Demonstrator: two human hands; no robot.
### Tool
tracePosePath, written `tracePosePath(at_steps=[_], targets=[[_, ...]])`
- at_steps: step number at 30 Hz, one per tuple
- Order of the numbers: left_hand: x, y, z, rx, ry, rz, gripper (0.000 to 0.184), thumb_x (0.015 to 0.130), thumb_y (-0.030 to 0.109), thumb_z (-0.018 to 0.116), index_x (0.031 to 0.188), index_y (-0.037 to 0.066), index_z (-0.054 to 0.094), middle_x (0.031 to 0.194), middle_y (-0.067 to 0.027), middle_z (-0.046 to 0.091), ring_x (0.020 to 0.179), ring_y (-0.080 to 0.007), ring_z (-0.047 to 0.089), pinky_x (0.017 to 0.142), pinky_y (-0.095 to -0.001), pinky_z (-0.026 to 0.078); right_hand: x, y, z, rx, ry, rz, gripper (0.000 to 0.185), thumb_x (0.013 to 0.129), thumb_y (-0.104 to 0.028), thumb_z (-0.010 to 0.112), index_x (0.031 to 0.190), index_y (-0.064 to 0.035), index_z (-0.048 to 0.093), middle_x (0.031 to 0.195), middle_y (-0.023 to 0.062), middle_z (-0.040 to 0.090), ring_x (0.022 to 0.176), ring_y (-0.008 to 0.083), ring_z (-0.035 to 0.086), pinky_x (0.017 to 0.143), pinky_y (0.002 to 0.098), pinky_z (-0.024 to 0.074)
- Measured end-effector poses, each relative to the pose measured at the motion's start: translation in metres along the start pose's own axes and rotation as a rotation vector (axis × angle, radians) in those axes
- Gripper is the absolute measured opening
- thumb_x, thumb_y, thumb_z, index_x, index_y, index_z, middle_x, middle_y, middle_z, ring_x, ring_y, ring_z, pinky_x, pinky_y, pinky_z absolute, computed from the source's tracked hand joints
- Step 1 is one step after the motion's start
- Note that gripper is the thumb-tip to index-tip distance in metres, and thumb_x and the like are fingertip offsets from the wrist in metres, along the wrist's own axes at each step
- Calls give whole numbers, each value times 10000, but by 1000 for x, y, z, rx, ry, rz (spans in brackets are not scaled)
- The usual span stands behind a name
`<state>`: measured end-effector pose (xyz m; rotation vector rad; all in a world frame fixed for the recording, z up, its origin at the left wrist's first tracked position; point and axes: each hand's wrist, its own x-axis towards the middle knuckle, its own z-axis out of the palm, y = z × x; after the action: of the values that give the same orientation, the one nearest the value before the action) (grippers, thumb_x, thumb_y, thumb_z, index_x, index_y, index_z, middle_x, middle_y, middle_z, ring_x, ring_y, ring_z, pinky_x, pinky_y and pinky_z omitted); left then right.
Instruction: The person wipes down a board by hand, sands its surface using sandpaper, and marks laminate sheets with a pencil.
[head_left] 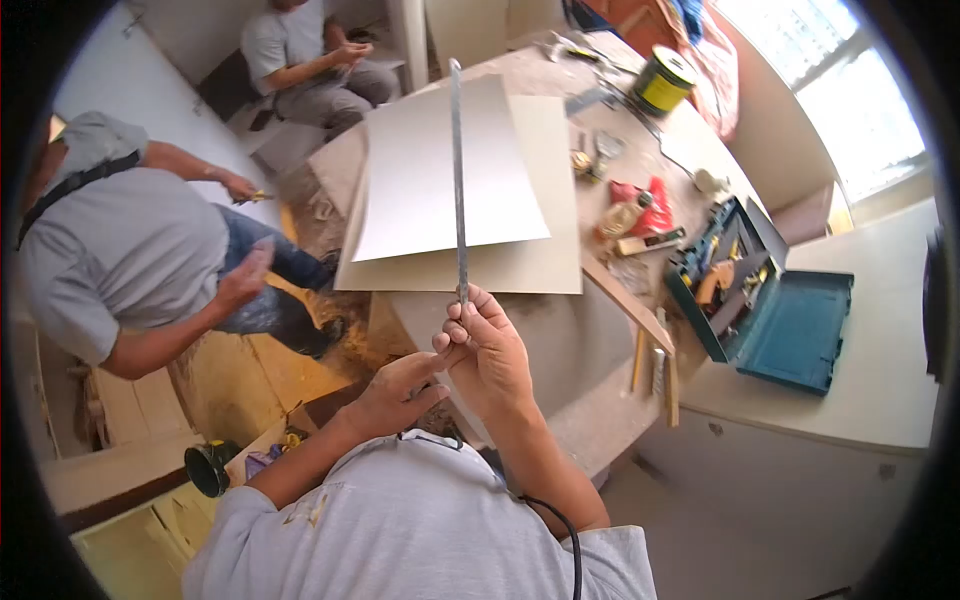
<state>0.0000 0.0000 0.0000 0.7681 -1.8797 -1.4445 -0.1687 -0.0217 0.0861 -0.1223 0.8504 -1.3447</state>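
Observation:
My right hand (487, 352) pinches the lower end of a long thin grey metal rod (459, 180), which stands roughly upright in view in front of the sheets. Close beside it on the left, my left hand (397, 394) has its fingers curled near the right hand's fingertips; whether anything is between them is hidden. Behind the rod, a white sheet (430, 190) lies over a larger beige board (560, 220) on the work table (590, 400).
A co-worker (130, 230) stands at the left; another person (310, 70) sits behind. Rightward are an open teal toolbox (800, 330) with tools, a red bag (655, 208), a black-and-yellow can (663, 80) and a wooden strip (628, 303). A dark bucket (207, 468) is at lower left.

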Motion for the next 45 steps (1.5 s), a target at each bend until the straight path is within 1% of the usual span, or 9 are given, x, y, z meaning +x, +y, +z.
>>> tracePosePath(at_steps=[9,18,21,23,25,26,30,34,45], targets=[[-109,6,-195,238,116,-368,293,943,63,653,1225,-15,655,1177,-229,691,1123,-342,680,975,-419,513,56,183,150,-116,-77,61,275,971,-116,575,1236,-46,557,882,55,593,646,142,554,560,300,489],[-97,-15,-204,234,258,-17,318,943,30,650,1254,-39,645,1191,-218,699,1128,-309,680,995,-412,513,72,218,182,-207,-199,-68,234,1009,-140,536,1216,-31,533,903,62,547,676,137,547,537,324,497],[-103,0,-195,305,144,-53,327,944,19,649,1264,-47,642,1196,-214,702,1129,-299,680,1001,-409,512,45,178,189,-179,-328,90,324,1025,-210,577,1281,-13,555,1014,128,626,847,226,660,711,388,582],[-93,25,-196,350,42,-156,363,960,0,647,1317,-67,627,1229,-182,707,1149,-267,675,1036,-380,505,37,130,152,-923,-365,-421,453,1032,-290,607,1377,-2,553,1231,189,652,1143,317,650,988,424,542],[-94,14,-186,258,103,-147,368,973,11,648,1333,-64,624,1236,-167,707,1152,-256,674,1041,-367,506,21,56,51,-1646,-99,-791,459,1077,-294,517,1435,-11,564,1404,173,600,1308,341,564,1116,405,448],[-93,9,-180,161,153,-137,374,986,22,649,1350,-61,621,1242,-153,707,1154,-245,674,1046,-355,506,26,28,0,-1148,351,-1125,414,1089,-243,475,1414,-10,581,1339,168,620,1284,290,577,1104,402,451],[-97,7,-163,219,202,-176,361,1004,42,645,1352,-51,624,1251,-158,701,1156,-231,674,1034,-343,515,-52,-147,-207,-1036,1587,-1425,301,976,-134,623,1203,57,570,1005,191,688,907,336,694,801,442,558],[-93,8,-144,161,213,-264,375,1000,50,660,1358,-53,617,1263,-159,699,1153,-230,679,1032,-348,521,-72,-226,-334,-805,1681,-1035,870,899,-246,752,1525,153,298,1475,339,476,1371,406,512,1158,454,402],[-91,26,-110,227,221,-270,367,979,14,645,1340,-51,628,1264,-176,696,1159,-255,686,1038,-364,522,-27,-247,-356,-739,1470,-1249,668,844,-160,585,1450,99,474,1450,325,508,1330,456,512,1170,467,382]])
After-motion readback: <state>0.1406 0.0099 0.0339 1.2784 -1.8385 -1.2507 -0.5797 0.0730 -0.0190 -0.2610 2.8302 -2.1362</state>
